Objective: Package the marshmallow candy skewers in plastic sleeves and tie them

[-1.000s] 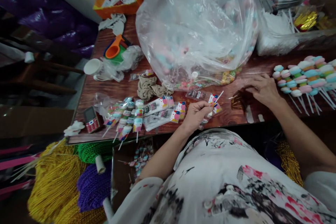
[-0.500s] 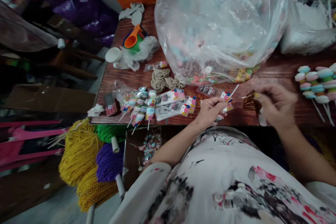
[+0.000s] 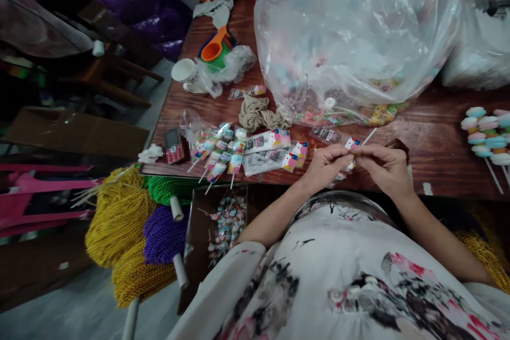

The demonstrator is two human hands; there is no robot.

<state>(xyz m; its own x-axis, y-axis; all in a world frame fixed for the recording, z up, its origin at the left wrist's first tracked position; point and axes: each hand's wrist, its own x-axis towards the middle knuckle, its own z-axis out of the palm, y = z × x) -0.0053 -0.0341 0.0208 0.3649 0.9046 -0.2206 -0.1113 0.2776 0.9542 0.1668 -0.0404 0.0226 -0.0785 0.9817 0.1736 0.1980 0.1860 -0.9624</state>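
My left hand (image 3: 324, 167) is closed in a pinch on a wrapped marshmallow skewer (image 3: 352, 143) near the table's front edge. Its white stick (image 3: 368, 136) pokes out at the upper right, and the fingers cover part of the clear, printed wrapper. My right hand (image 3: 385, 167) meets the left fingertips at the wrapper, pinching what looks like a thin gold twist tie, mostly hidden. Just behind the right hand lies a bundle of shiny brown-gold ties (image 3: 399, 144). Left of my hands are finished wrapped skewers (image 3: 223, 151) and flat printed wrappers (image 3: 266, 142).
A big clear bag (image 3: 354, 32) of marshmallows fills the table's back. Unwrapped marshmallow skewers (image 3: 488, 135) lie at the right. A beige cloth (image 3: 255, 112), paper cup (image 3: 184, 70) and orange scoop (image 3: 213, 49) sit at the left. Below is a carton (image 3: 199, 234) holding wrapped sweets.
My right hand has moved left from the brown-gold bundle to meet my left hand at the wrapped skewer. The left hand keeps its pinch. The view has shifted slightly.
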